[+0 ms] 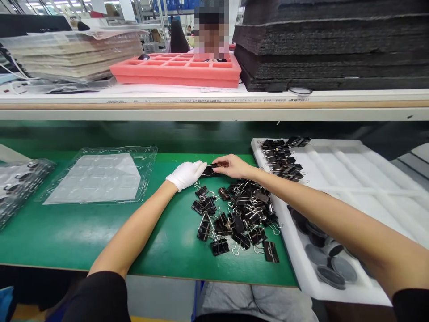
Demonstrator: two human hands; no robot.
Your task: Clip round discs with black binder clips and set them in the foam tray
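Note:
My left hand (187, 175), in a white glove, has its fingers closed on the left side of a small black piece that looks like a binder clip (208, 171). From the right, my bare right hand (233, 166) pinches the same piece, fingertips close to the glove. Fingers partly cover it, so its full shape is hidden. Just below the hands, a loose heap of black binder clips (238, 223) with silver wire handles spreads over the green table (161, 241). More binder clips (281, 158) lie bunched on the white foam tray (330, 156) at the right.
Round dark discs (330, 277) lie in the foam tray under my right forearm. At left are a clear plastic tray (144, 174) with a white sheet and stacked trays (23, 183). The shelf (167, 114) above holds pink foam (174, 76) and black foam sheets (328, 53). A person sits beyond.

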